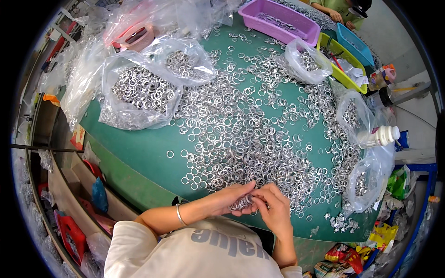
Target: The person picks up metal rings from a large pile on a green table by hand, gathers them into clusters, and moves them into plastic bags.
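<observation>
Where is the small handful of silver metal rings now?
In the head view, the handful of rings lies in the left hand, below and slightly right of centre, by the green table, beside the right hand.

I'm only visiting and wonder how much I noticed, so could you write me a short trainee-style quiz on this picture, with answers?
1. On which wrist does the person wear the bangle?
2. What colour is the basin between the purple basin and the blue basin? A) red B) yellow-green C) white
3. Fill the gap: the left hand cups a small heap of silvery ____.

Key:
1. The left
2. B
3. rings
</observation>
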Demonstrator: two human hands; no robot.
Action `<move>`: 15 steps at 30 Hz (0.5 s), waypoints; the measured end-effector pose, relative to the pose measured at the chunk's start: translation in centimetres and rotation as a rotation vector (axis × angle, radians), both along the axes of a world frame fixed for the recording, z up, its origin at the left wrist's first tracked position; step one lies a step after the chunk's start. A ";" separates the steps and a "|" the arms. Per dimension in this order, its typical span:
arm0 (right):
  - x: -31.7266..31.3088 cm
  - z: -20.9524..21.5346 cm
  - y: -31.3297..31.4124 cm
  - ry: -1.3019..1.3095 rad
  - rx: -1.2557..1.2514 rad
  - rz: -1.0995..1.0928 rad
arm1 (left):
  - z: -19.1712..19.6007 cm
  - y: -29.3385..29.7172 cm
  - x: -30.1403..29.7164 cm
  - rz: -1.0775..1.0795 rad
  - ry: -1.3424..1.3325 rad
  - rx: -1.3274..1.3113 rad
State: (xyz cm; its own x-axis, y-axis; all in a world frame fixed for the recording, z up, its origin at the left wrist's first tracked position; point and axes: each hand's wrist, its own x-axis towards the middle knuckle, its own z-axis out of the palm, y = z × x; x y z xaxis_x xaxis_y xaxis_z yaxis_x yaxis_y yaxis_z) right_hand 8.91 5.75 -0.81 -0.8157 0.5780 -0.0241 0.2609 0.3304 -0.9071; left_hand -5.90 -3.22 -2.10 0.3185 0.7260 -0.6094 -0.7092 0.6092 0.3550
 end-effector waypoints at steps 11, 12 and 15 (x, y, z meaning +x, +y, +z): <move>-3.0 1.3 1.4 0.169 0.147 0.201 | -0.1 -1.0 0.5 0.281 -0.047 -0.152; -3.4 0.8 2.2 0.148 0.177 0.107 | -0.9 -1.0 0.1 0.195 -0.079 -0.065; -5.6 -0.5 3.5 -0.030 0.440 0.004 | -2.3 -1.7 0.3 0.162 -0.191 0.114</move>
State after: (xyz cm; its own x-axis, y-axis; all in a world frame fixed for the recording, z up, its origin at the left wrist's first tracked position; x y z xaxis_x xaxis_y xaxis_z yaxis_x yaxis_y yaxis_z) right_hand 3.34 9.29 -1.34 -0.8204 0.5357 0.2000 0.2830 0.6843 -0.6721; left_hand -5.64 -4.93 -4.35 0.2941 0.8373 -0.4610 -0.8547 0.4463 0.2653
